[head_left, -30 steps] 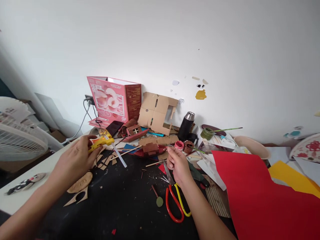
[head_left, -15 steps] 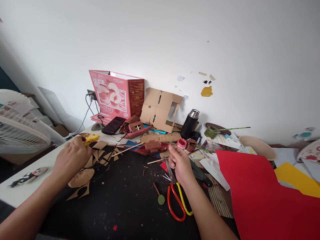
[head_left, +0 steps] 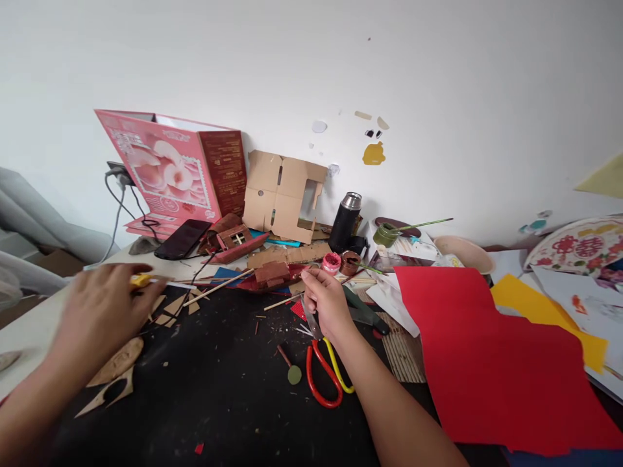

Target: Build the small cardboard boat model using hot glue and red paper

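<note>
My left hand (head_left: 104, 301), smeared by motion, curls around a yellow object (head_left: 140, 280) at the left of the table. Most of that object is hidden by the fingers, and its kind is unclear. My right hand (head_left: 327, 299) is closed in a pinch beside a small red-brown cardboard boat (head_left: 272, 275); what the fingertips hold is too small to make out. Scissors (head_left: 324, 383) with red and yellow handles lie under the right wrist. A green disc on a brown stick (head_left: 294, 374) rests left of them. Cut cardboard scraps (head_left: 168, 311) lie near my left hand.
Behind stand a second cardboard boat (head_left: 238, 246), a phone (head_left: 183, 238), a pink box (head_left: 170, 168), a cardboard sheet (head_left: 265, 188) and a black flask (head_left: 345, 224). Pink paint (head_left: 331, 261) and brown paint (head_left: 349, 263) sit close to my right hand. Red paper (head_left: 487, 363) covers the right side.
The view has swung to the right, so everything appears further left. My left hand has shifted slightly towards me with the yellow object. My right hand keeps its pinch near the boat.
</note>
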Available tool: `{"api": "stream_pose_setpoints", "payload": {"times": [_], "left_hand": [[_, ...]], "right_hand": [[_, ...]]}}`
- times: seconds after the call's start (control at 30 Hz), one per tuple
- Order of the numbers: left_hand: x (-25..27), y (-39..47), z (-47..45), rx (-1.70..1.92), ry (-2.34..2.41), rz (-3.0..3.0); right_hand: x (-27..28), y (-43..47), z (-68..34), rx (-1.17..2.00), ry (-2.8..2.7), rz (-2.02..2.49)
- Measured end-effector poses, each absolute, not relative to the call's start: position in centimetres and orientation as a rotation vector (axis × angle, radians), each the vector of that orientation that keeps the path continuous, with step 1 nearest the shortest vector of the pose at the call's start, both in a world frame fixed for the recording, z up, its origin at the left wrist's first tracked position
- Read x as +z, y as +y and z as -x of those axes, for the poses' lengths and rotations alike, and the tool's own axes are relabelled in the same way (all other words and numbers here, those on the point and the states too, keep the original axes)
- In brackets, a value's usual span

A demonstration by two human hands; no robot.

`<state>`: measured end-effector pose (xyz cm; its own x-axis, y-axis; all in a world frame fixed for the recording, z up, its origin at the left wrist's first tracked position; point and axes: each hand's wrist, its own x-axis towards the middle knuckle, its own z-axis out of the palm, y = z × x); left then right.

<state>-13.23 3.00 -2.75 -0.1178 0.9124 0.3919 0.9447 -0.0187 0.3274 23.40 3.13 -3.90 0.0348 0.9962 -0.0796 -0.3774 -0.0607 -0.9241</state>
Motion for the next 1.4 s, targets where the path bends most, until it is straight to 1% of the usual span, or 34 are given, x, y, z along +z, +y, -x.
{"api": "stream_pose_setpoints", "payload": {"times": [0.13, 0.23, 0.3, 0.43, 0.6, 0.83, 1.17, 1.4], "left_hand": [[-2.5, 4.3, 6.6, -0.796, -1.906, 2.512], [-3.4, 6.2, 3.3, -0.786, -1.737, 2.702], [-4.3, 7.8, 2.4, -0.752, -1.691, 2.726], [-6.5, 10.2, 2.3, -0.642, -1.681, 2.722], [-8.1, 10.6, 2.5, -0.786, -1.674, 2.753], [-7.1, 10.1, 1.8, -0.885, -1.777, 2.765], [-7.0, 9.9, 1.4, -0.915, -1.811, 2.785], [-5.3, 9.3, 2.0, -1.136, -1.933, 2.767]], "right_hand": [[-3.8, 3.1, -23.4, 1.371, -0.848, 1.0], [-3.6, 3.1, -23.5, 1.355, -0.848, 0.989], [-3.5, 3.2, -23.6, 1.347, -0.841, 0.986], [-3.6, 3.4, -23.8, 1.346, -0.839, 0.981], [-4.0, 3.7, -24.0, 1.342, -0.83, 0.985], [-4.3, 3.9, -23.9, 1.316, -0.845, 1.011], [-4.2, 3.9, -23.8, 1.322, -0.85, 0.977], [-4.1, 3.9, -23.9, 1.315, -0.853, 0.987]]}}
